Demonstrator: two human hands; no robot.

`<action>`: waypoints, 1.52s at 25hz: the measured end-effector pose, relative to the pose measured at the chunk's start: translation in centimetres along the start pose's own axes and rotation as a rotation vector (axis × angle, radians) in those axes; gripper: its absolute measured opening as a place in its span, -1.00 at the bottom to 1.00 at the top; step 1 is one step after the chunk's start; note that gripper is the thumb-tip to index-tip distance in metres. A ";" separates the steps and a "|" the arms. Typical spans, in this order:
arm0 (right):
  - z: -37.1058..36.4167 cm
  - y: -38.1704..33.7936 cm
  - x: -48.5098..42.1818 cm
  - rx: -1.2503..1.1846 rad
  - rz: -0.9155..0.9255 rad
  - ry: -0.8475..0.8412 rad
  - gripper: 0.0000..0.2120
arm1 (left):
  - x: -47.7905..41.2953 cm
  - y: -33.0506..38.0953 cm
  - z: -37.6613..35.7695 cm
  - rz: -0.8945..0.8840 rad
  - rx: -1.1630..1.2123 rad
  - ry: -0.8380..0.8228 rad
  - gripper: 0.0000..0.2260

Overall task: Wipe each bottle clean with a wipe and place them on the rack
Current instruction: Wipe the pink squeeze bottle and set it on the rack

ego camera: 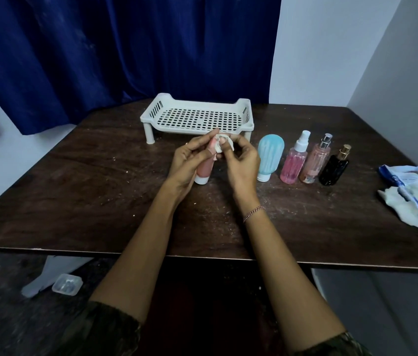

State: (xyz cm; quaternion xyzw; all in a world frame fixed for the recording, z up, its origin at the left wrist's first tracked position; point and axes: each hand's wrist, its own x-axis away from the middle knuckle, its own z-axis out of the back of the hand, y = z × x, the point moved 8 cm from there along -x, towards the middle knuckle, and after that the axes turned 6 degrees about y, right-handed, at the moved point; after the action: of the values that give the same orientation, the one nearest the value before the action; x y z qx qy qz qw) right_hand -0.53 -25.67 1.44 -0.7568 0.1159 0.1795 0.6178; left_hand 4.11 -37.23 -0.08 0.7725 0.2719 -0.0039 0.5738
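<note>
Head view: left hand [190, 160] grips the pink bottle [204, 168] just before the rack [155, 113], right hand [241, 160] pinches a wipe [224, 147] against its top, so this looks like the first bottle, none racked, four others [294, 163] waiting on the counter [100, 188].

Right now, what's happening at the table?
A person holds a pink tube in the left hand and rubs its upper end with a white wipe pinched in the right hand. The white rack behind holds no bottles yet. Four more wait in a row to the right: a blue squeeze bottle, a pink spray bottle, a peach perfume bottle and a black bottle.
</note>
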 end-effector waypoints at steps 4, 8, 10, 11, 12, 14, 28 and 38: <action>0.3 -2.0 0.6 -0.055 0.122 0.018 -0.84 | -0.1 0.0 0.2 -0.005 -0.017 0.035 -0.58; -0.5 -3.6 1.4 0.111 0.331 -0.085 -0.86 | -0.1 0.0 0.5 0.009 0.036 0.034 -0.73; -0.4 -3.4 1.3 0.150 0.341 -0.072 -0.87 | 0.0 0.1 0.3 0.023 0.053 -0.003 -0.73; -0.2 -3.2 1.1 0.166 0.332 -0.053 -0.88 | 0.0 0.0 0.2 0.033 0.059 -0.017 -0.74; 0.0 -3.1 0.9 0.180 0.320 -0.034 -0.89 | 0.0 -0.1 0.1 0.044 0.065 -0.024 -0.75; 0.2 -2.6 0.7 0.199 0.290 -0.010 -0.89 | -0.1 -0.2 0.1 0.052 0.070 -0.023 -0.73; 0.5 -2.4 0.4 0.296 0.285 0.031 -0.84 | 0.0 -0.3 0.1 0.092 0.053 -0.021 -0.58; 0.2 -1.9 0.6 0.316 0.255 0.000 -0.82 | -0.1 -0.3 0.7 0.086 0.095 0.045 -0.80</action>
State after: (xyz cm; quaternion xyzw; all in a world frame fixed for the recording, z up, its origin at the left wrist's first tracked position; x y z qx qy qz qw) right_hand 0.73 -25.07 2.81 -0.6296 0.2374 0.2357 0.7012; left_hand 4.15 -37.86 -0.58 0.8098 0.2506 0.0252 0.5299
